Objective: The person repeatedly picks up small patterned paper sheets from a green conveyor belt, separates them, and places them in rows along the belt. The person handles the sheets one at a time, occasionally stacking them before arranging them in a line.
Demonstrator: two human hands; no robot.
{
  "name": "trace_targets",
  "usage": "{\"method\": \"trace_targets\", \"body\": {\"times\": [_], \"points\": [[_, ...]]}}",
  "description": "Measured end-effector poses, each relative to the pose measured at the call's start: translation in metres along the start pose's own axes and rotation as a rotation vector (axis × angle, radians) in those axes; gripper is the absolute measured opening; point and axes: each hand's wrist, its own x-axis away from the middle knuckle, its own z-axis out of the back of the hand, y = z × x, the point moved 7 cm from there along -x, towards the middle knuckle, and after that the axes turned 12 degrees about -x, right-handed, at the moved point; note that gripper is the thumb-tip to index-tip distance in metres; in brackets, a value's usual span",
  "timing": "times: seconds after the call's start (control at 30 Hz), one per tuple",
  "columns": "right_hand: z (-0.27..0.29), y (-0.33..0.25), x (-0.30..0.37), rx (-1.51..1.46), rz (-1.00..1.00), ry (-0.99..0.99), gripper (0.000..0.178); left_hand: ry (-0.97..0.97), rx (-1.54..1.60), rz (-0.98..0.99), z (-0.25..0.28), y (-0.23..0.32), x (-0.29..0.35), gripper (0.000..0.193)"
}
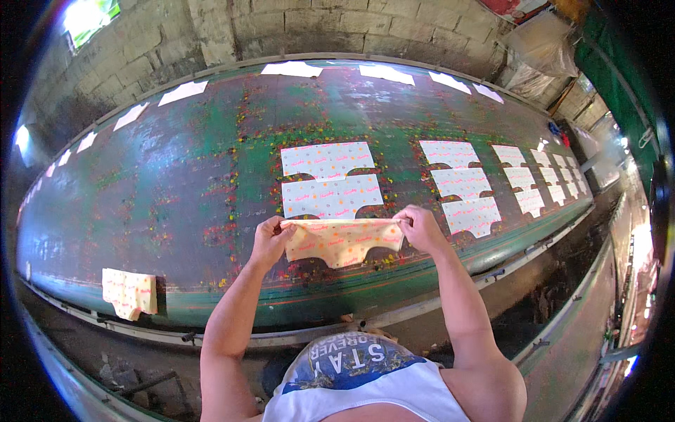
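Near the left end of the worktop, a pile of printed cut pieces sits by the near edge. Farther right, the left hand pinches the far left corner of a cream printed piece, stretched out above the worktop's near side, its notched edge toward the person. Just beyond it lie two pale printed pieces. The right hand grips the cream piece's far right corner. To the right, further columns of printed pieces lie flat.

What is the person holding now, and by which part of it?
A printed, pale yellow fabric piece, held by its two upper corners: the left hand grips the upper left one, the right hand the upper right.
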Motion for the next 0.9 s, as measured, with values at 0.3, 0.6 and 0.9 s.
{"method": "trace_targets", "body": {"times": [0.3,0.6,0.9], "points": [[-0.035,0.122,-0.135,0.149,-0.091,-0.104,0.016,0.255,-0.675,-0.099,0.004,0.029,-0.096,0.02],[-0.049,0.142,-0.186,0.368,-0.1,-0.329,0.02,0.327,-0.646,-0.019,0.017,-0.003,-0.135,0.026],[-0.051,0.113,-0.183,0.12,-0.011,-0.468,0.015,0.315,-0.69,-0.041,0.012,0.01,-0.138,0.035]]}}
